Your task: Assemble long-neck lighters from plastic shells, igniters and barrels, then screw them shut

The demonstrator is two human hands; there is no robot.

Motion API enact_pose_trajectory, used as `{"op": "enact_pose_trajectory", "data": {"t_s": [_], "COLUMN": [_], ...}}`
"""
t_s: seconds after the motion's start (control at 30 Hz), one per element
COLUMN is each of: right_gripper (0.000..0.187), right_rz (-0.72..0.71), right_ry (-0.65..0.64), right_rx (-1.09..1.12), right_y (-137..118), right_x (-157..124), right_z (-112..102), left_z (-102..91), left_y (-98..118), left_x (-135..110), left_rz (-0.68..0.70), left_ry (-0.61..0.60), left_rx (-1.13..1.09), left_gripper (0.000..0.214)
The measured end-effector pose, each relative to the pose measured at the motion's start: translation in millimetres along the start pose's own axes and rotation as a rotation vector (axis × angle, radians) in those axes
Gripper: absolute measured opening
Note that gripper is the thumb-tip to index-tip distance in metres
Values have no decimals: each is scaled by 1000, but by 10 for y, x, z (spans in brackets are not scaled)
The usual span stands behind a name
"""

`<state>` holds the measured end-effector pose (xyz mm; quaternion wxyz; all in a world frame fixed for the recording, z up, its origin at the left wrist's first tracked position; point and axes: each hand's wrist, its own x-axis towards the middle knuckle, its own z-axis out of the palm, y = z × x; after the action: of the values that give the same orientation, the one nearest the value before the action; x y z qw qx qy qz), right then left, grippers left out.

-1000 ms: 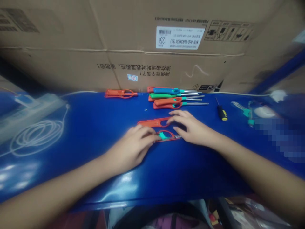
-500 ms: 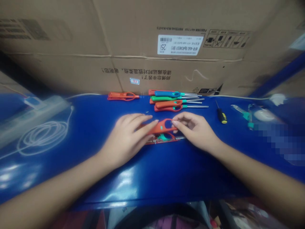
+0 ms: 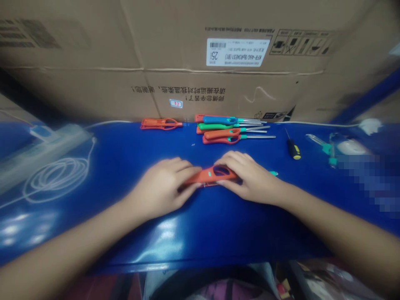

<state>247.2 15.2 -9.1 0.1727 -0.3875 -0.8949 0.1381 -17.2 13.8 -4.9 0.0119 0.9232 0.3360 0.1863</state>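
Observation:
An orange gas lighter lies between my two hands, low over the blue table. Its upper shell half rests over the lower half, whose red edge shows along the near side. My left hand pinches the handle end between thumb and fingers. Around the trigger loop closes my right hand, with the thumb on the near side and fingers on the far side. Beyond the right wrist a small green tip pokes out. The lighter's inner parts and most of its metal tube are hidden.
Behind lies a pile of assembled lighters, with orange casing pieces left of it. A black-and-yellow screwdriver and green-tipped parts are on the right. A coiled white cable lies left. A cardboard box stands at the back.
The upper orange shell has come down onto the lower half, covering its green trigger and inner parts. My right hand has moved down and wrapped around the loop; my left fingers have closed in.

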Motion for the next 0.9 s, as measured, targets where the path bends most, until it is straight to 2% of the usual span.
{"op": "enact_pose_trajectory", "data": {"t_s": [0.2,0.37,0.6,0.77,0.9], "right_gripper": [26,28,30,35,35], "right_rz": [-2,-4,-7,-40,-103], "right_ry": [-37,-91,-93,-65,24], "right_rx": [-7,-34,-59,-139,-151], "right_y": [5,32,36,37,52], "right_x": [4,-3,6,-13,-24], "right_z": [-4,-4,12,58,90], "left_z": [-2,20,2,-4,18], "left_y": [26,17,14,38,12], "left_x": [-6,-8,-25,-21,-18], "left_rz": [-20,-30,-79,-35,22], "left_ry": [-89,-109,-160,-190,-184], "left_rx": [-6,-5,12,112,182], "left_gripper": [28,29,29,33,37]}}
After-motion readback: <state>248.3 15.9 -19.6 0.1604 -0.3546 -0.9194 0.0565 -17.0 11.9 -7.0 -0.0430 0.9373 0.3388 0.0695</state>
